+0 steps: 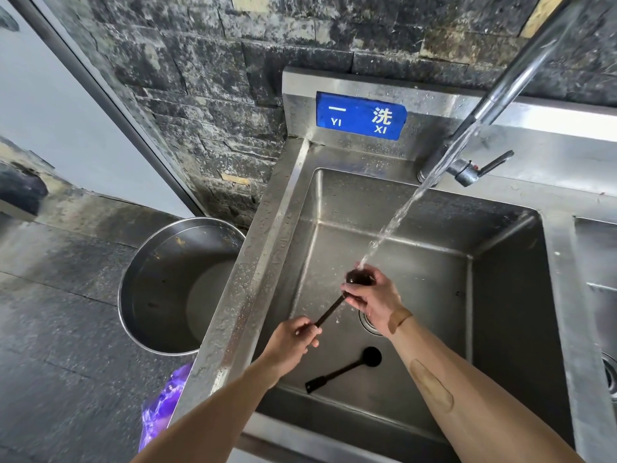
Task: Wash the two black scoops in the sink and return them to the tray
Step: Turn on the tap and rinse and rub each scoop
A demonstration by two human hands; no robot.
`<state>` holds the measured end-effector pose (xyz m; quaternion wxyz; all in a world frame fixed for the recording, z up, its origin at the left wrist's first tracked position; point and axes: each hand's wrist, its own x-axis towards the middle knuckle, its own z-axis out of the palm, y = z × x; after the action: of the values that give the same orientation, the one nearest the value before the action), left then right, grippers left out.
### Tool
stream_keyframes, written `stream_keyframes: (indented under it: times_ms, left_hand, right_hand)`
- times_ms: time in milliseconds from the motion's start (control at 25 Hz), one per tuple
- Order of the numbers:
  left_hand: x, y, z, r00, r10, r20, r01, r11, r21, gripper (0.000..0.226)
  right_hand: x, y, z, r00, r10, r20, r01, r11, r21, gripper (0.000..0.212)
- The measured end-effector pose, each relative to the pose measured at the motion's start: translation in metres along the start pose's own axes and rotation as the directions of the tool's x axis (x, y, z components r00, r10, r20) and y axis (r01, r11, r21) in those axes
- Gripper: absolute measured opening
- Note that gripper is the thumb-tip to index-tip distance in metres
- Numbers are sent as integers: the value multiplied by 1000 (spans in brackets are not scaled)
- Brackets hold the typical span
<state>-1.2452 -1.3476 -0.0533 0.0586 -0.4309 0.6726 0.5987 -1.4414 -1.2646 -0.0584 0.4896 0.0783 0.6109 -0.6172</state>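
Over the steel sink (500, 295) I hold one black scoop (334, 307) under the running water. My left hand (293, 339) grips the end of its thin handle. My right hand (374, 295) is wrapped around its round bowl, where the stream lands. The second black scoop (347, 367) lies flat on the sink floor near the front, its bowl to the right and its handle pointing to the front left. No tray is in view.
The tap (474, 128) stands at the back right with its lever (480, 168) and runs water. A drain (367, 324) sits under my right wrist. A large steel pot (140, 262) stands on the floor to the left, beside a purple bag (163, 402). A second basin (597, 262) lies to the right.
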Motion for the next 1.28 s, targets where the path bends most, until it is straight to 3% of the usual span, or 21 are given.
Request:
stream_keyframes:
  times_ms: [200, 280, 400, 600, 680, 760, 840, 960, 1120, 1280]
  left_hand:
    - [0, 6, 10, 995, 91, -45, -89, 996, 31, 13]
    - [2, 5, 9, 994, 78, -76, -79, 997, -17, 15]
    - [4, 4, 2, 996, 49, -81, -55, 996, -70, 18]
    - [3, -3, -2, 1000, 14, -18, -17, 988, -151, 19]
    - [4, -3, 0, 1000, 17, -7, -18, 988, -152, 18]
    - [6, 0, 3, 1000, 30, -1, -29, 987, -160, 19]
    - [8, 6, 7, 999, 52, -1, -52, 983, -176, 20]
    - [11, 16, 10, 998, 66, -16, -68, 975, -210, 21]
    - [15, 32, 11, 997, 74, 16, -68, 970, -232, 20]
    - [14, 47, 16, 996, 92, 5, -89, 973, -214, 21]
  right_hand:
    - [-1, -4, 14, 990, -94, -105, 88, 994, -61, 13]
    - [1, -13, 17, 995, -65, -75, 63, 998, -24, 19]
    - [2, -23, 13, 996, 22, 89, -34, 990, 136, 30]
    - [-2, -19, 8, 941, 67, 330, -171, 939, 298, 35]
    - [0, -18, 12, 962, -7, 274, -56, 974, 221, 37]
    - [2, -17, 17, 986, -126, 110, 124, 992, 24, 37]
    - [1, -19, 21, 974, -220, 56, 226, 965, -132, 42]
    - [0, -27, 14, 967, -208, 144, 233, 955, -182, 56]
    - [-7, -45, -1, 946, -154, 284, 184, 979, -85, 50]
    - [-11, -44, 3, 977, -176, 122, 188, 978, -88, 31]
